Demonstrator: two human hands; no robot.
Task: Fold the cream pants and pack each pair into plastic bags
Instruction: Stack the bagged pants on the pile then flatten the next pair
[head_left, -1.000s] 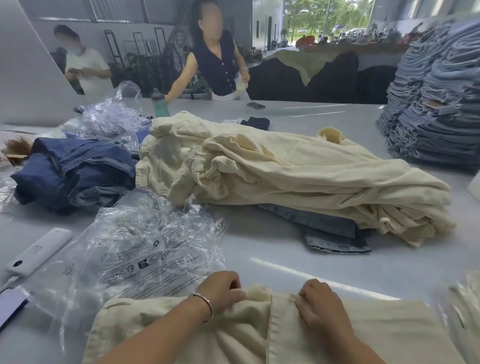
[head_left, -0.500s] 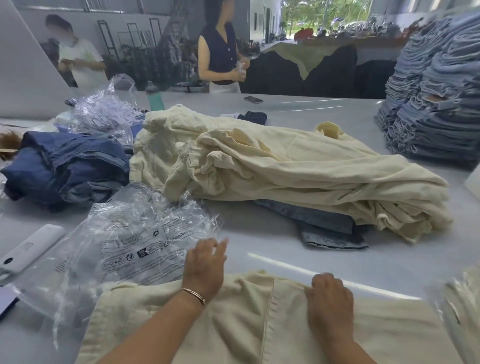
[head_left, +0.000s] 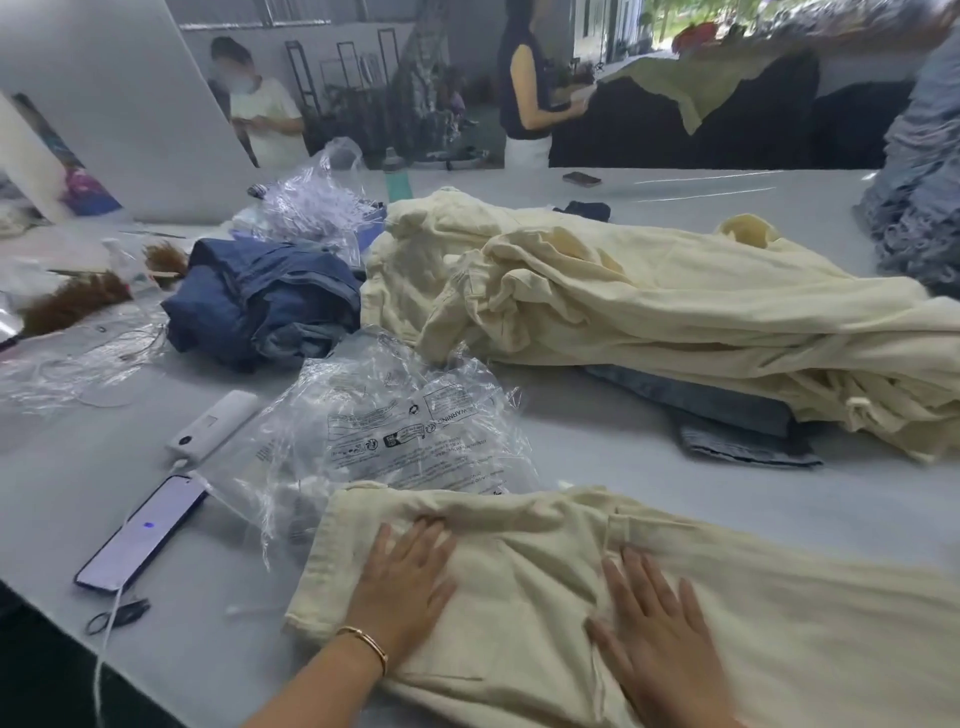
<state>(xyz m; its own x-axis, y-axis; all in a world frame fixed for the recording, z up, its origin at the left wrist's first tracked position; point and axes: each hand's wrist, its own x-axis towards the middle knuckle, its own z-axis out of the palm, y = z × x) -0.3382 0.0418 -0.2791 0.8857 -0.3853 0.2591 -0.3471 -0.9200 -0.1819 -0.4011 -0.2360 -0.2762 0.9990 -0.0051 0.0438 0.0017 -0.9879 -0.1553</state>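
Both hands now lie flat on the cream pants (head_left: 545, 597); a second ago their fingers were bunched into the cloth at its far edge, and they have since drawn back toward the person and spread out. The left hand (head_left: 402, 587) presses palm-down near the garment's left end, fingers straight, grasping nothing; the right hand (head_left: 657, 631) presses likewise to its right, equally released, though blurred with motion. The change reads as gathering giving way to smoothing; the pair looks to be flattened ahead of its fold, so bagging is not yet begun. The pants lie at the near edge of the table (head_left: 597, 431); just beyond their far-left corner, touching it, lies the crumpled plastic bag (head_left: 400, 431); farther beyond the pants sits the pile of cream pants (head_left: 649, 306) waiting unfolded; left of the pants rests a phone (head_left: 143, 532).
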